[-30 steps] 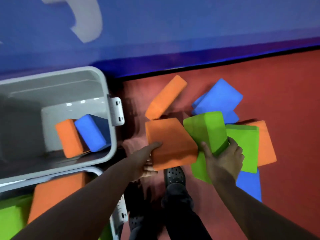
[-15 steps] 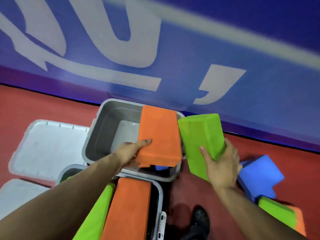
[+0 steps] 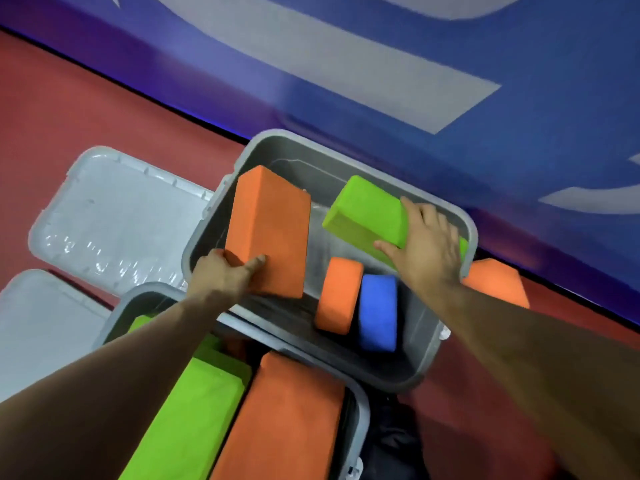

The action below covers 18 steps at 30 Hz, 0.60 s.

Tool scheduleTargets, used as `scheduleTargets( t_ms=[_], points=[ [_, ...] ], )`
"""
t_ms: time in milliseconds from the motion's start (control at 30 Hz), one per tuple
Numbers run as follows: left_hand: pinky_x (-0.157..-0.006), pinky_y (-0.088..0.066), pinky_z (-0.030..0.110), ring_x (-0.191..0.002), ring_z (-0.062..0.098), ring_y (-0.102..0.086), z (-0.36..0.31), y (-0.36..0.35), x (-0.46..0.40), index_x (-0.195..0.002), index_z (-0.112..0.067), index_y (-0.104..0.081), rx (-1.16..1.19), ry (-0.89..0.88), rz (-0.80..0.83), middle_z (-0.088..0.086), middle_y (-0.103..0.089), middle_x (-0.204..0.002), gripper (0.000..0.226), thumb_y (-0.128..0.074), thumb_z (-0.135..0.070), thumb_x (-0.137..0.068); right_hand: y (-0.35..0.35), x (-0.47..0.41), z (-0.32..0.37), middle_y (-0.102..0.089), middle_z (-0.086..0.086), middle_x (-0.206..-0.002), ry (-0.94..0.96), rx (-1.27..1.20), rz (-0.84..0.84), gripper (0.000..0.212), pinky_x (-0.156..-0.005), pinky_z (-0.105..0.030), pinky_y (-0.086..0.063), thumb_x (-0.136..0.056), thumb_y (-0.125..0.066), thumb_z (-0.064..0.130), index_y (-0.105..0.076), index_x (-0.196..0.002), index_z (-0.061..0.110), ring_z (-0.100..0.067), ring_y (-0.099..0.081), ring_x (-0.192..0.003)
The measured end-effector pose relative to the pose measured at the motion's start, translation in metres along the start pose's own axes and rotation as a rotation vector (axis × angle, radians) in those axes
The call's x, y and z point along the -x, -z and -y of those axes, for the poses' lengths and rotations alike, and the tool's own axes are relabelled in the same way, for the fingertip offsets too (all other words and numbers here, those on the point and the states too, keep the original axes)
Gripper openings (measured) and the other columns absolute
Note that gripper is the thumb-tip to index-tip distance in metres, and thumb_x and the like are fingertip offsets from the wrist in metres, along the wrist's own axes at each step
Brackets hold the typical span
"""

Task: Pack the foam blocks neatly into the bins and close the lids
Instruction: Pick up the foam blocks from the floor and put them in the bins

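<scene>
Each grip holds a block, left hand (image 3: 225, 275) orange (image 3: 268, 230), right hand (image 3: 427, 247) green (image 3: 367, 216), over the gray bin's (image 3: 446, 344) open middle.

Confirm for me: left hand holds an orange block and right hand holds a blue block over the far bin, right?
Not quite. The head view shows the right hand holding a green block, not blue. The left hand does hold an orange block over the far bin.
</scene>
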<state>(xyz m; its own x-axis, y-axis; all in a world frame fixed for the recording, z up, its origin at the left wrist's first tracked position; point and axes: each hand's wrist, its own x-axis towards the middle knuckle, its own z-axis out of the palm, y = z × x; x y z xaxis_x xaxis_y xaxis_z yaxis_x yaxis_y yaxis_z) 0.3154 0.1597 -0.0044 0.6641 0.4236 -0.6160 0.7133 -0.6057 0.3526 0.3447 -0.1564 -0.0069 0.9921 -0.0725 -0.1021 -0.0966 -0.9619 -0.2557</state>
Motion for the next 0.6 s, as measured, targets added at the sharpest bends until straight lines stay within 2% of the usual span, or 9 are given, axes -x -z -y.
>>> scheduleTargets(
  t_ms=[100, 167, 300, 367, 467, 600],
  points=[
    [-0.096, -0.049, 0.045, -0.110, 0.037, -0.060, 0.015, -0.035, -0.024, -0.128, -0.004, -0.058, -0.085, 0.044, 0.029, 0.018, -0.051, -0.129, 0.077, -0.066, -0.068, -0.085, -0.046, -0.019, -0.006, -0.054, -0.007, -0.130, 0.035, 0.024, 0.087, 0.087, -0.101, -0.044, -0.036, -0.079, -0.076, 0.055, -0.040, -0.150, 0.021, -0.032, -0.050, -0.121],
    [-0.098, -0.046, 0.043, -0.117, 0.039, -0.057, 0.017, -0.058, -0.039, -0.137, -0.004, -0.053, -0.104, 0.047, 0.058, 0.019, -0.044, -0.137, 0.077, -0.063, -0.064, -0.090, -0.072, -0.027, -0.010, -0.054, -0.007, -0.132, 0.037, 0.053, 0.135, 0.087, -0.102, -0.043, -0.035, -0.077, -0.078, 0.054, -0.040, -0.149, 0.022, -0.030, -0.049, -0.124],
    [-0.093, -0.043, 0.038, -0.121, 0.040, -0.056, 0.013, -0.097, -0.070, -0.138, 0.001, -0.051, -0.139, 0.077, 0.125, 0.022, -0.053, -0.137, 0.065, -0.055, -0.051, -0.099, -0.110, -0.039, -0.014, -0.054, -0.006, -0.133, 0.011, 0.085, 0.199, 0.084, -0.104, -0.042, -0.035, -0.075, -0.082, 0.050, -0.043, -0.144, 0.024, -0.029, -0.048, -0.126],
    [-0.100, -0.043, 0.041, -0.126, 0.042, -0.054, 0.012, -0.114, -0.079, -0.139, 0.003, -0.048, -0.172, 0.145, 0.139, 0.024, -0.054, -0.140, 0.057, -0.050, -0.040, -0.102, -0.122, -0.042, -0.019, -0.054, -0.007, -0.133, -0.009, 0.101, 0.225, 0.082, -0.104, -0.043, -0.036, -0.075, -0.082, 0.050, -0.044, -0.142, 0.023, -0.030, -0.048, -0.126],
    [-0.110, -0.039, 0.050, -0.131, 0.045, -0.049, 0.008, -0.131, -0.078, -0.145, 0.000, -0.041, -0.223, 0.216, 0.099, 0.025, -0.045, -0.147, 0.051, -0.041, -0.028, -0.103, -0.130, -0.041, -0.032, -0.054, -0.010, -0.133, -0.066, 0.093, 0.273, 0.078, -0.103, -0.044, -0.038, -0.077, -0.081, 0.049, -0.045, -0.139, 0.020, -0.032, -0.049, -0.127],
    [-0.107, -0.037, 0.052, -0.129, 0.045, -0.047, 0.004, -0.127, -0.059, -0.144, -0.006, -0.040, -0.249, 0.103, 0.049, 0.021, -0.042, -0.144, 0.047, -0.036, -0.025, -0.102, -0.119, -0.029, -0.041, -0.053, -0.009, -0.134, -0.107, 0.044, 0.294, 0.068, -0.104, -0.045, -0.041, -0.082, -0.076, 0.047, -0.047, -0.138, 0.020, -0.032, -0.050, -0.127]
  ],
)
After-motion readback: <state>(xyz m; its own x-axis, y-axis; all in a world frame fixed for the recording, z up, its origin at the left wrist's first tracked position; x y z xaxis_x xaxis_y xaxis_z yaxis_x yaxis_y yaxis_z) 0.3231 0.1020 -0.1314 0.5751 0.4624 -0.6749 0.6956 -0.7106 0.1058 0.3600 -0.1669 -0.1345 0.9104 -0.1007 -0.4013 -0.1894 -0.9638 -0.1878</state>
